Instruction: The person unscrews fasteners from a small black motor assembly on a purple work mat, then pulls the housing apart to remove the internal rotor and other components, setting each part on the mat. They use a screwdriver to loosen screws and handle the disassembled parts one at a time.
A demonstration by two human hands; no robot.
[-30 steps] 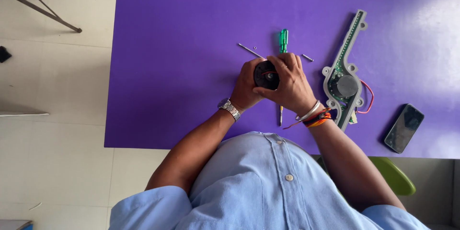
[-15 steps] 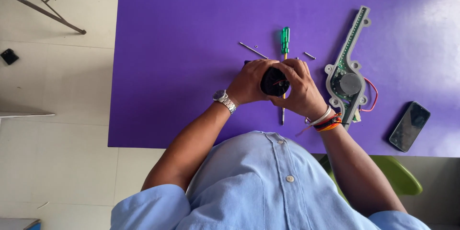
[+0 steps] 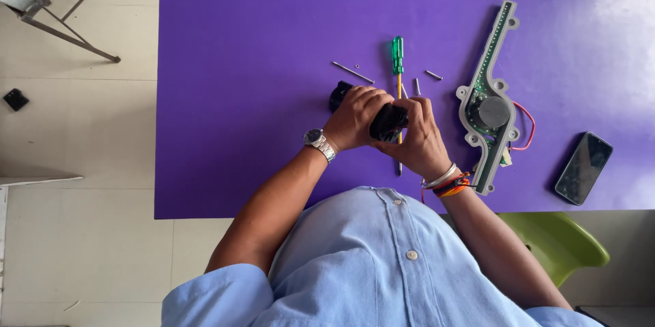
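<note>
Black round part [image 3: 390, 122], clasped between left hand [image 3: 356, 117] and right hand [image 3: 417, 141] over purple surface [image 3: 239, 95]; seemingly mid-disassembly; green-handled screwdriver [image 3: 398, 61] and loose screws [image 3: 417, 85] just beyond.

One green-handled screwdriver with a yellow shaft [image 3: 398, 68]. One long thin metal pin [image 3: 353, 72]. Two short metal screws, one [image 3: 417, 86] just beside the screwdriver, one [image 3: 434, 75] further right. One tiny dark speck of a screw [image 3: 357, 66]. One long grey plastic housing with green circuit board and round motor [image 3: 486, 112]. One black smartphone [image 3: 583, 168]. One black rounded part [image 3: 387, 122], in two hands.
</note>
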